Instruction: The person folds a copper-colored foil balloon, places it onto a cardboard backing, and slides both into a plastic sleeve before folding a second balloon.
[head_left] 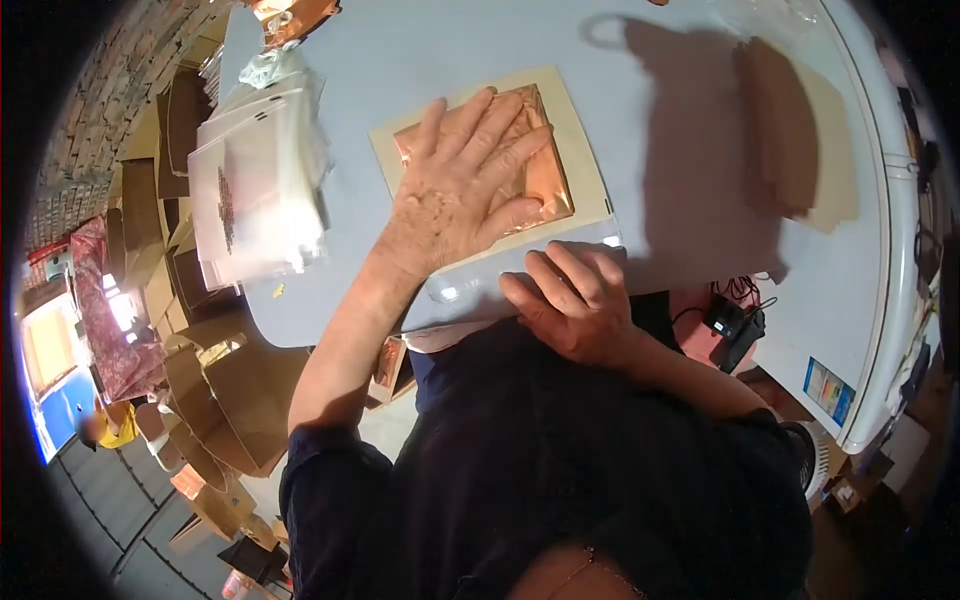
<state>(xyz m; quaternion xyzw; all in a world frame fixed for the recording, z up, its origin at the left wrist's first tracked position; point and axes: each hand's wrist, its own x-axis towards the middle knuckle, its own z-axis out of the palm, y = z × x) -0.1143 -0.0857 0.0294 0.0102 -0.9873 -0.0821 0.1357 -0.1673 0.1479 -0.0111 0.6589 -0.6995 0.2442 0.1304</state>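
My left hand (460, 190) lies palm down, fingers spread, on a shiny copper-coloured packet (548, 180). Under the packet is a beige card (580, 135), slanted on the pale table. Clear plastic (455, 285) stretches from the card's lower side toward the table's near edge. My right hand (580, 300) is curled at that edge, over the plastic and below the packet; whatever its bent fingers hold, if anything, is hidden.
Clear printed bags (255, 185) are stacked at the table's left. Brown sheets (800, 140) lie at the right. Black cables and an adapter (730, 318) are beside the near edge. Cardboard boxes (240, 400) stand on the left, with a person in yellow (118, 425) beyond.
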